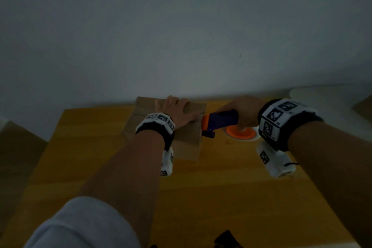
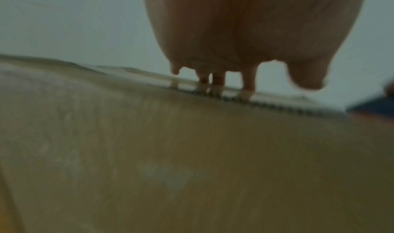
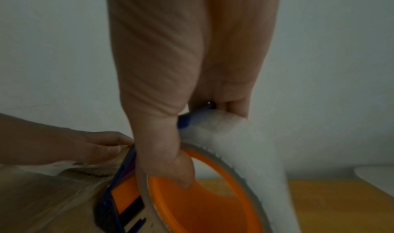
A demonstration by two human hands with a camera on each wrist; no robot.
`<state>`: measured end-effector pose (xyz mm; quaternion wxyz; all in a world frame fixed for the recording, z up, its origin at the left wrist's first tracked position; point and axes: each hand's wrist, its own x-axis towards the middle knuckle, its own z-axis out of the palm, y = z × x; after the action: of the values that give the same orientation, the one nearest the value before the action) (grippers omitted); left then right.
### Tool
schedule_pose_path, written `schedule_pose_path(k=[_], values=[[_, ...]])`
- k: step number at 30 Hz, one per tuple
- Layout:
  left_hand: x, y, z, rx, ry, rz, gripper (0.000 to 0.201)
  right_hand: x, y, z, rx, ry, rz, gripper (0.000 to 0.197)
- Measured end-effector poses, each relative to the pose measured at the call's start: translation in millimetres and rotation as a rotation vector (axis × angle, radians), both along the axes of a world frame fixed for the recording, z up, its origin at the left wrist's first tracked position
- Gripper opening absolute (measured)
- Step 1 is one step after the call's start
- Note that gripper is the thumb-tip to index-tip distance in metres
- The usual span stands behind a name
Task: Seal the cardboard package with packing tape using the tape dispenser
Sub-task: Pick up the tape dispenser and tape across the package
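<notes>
1. Spreading across the lower part of the head view, the yellow wooden table carries everything; a grey wall stands behind it.
2. Sitting toward the table's far edge, the cardboard package lies flat, its flaps down and its corrugated edge showing on the right side.
3. Pressing on top of the package, the left hand lies palm-down with straight, spread fingers; nothing is gripped, it only pins the flaps.
4. Closed round the blue handle, the right hand grips the tape dispenser, whose blue-and-orange head meets the package's right edge.
5. Mounted on the dispenser, the tape roll with its orange core hangs just beside the package, above the table.
6. Stretching from the dispenser's mouth over the box corner, a strip of clear tape seems to be laid there, though blur hides exactly where it sticks.

Risks, as I judge them:
- The package may slide under the dispenser's drag if the flat left hand eases off.
- Tape may wrinkle or run off the seam if the dispenser tilts.
- The left thumb lies close to the serrated cutter and could be nicked.
</notes>
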<state>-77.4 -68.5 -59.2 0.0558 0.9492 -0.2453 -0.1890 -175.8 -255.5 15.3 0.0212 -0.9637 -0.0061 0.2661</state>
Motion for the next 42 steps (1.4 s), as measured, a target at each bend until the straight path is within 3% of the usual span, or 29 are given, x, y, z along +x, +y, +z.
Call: schedule_pose_path(k=[4, 10, 15, 20, 24, 28, 32, 34, 37, 42], values=[[-12, 0, -21, -0.036, -0.083, -0.054, 0.08, -2, -1, -4, 0.04, -0.002, 0.012, 0.067], [2, 6, -21, -0.102, -0.073, -0.069, 0.068, -11, -7, -11, 0.033, -0.025, -0.002, 0.074], [1, 3, -20, -0.137, -0.093, -0.047, 0.075, -2, -1, -1, 0.055, 0.038, -0.007, 0.072], [-2, 3, -14, -0.14, -0.089, -0.042, 0.066, 14, 5, 3, 0.013, 0.047, -0.073, 0.055], [-2, 3, -14, -0.113, -0.079, -0.039, 0.065, -3, 4, -43, -0.066, 0.149, -0.146, 0.03], [1, 2, -7, -0.059, -0.074, -0.05, 0.069, -6, -8, -51, -0.017, 0.061, -0.222, 0.026], [5, -3, 10, 0.065, 0.007, -0.03, 0.078, 6, -14, -30, 0.002, -0.084, -0.273, 0.039], [6, -9, 22, 0.034, 0.023, -0.035, 0.072, 7, -16, -21, 0.018, -0.132, -0.302, 0.045], [10, -21, 38, -0.099, -0.004, -0.144, 0.047, 4, -17, -11, 0.039, -0.176, -0.328, 0.047], [5, -37, 37, 0.108, 0.084, -0.387, 0.041, -1, -20, -14, 0.071, -0.169, -0.356, 0.04]])
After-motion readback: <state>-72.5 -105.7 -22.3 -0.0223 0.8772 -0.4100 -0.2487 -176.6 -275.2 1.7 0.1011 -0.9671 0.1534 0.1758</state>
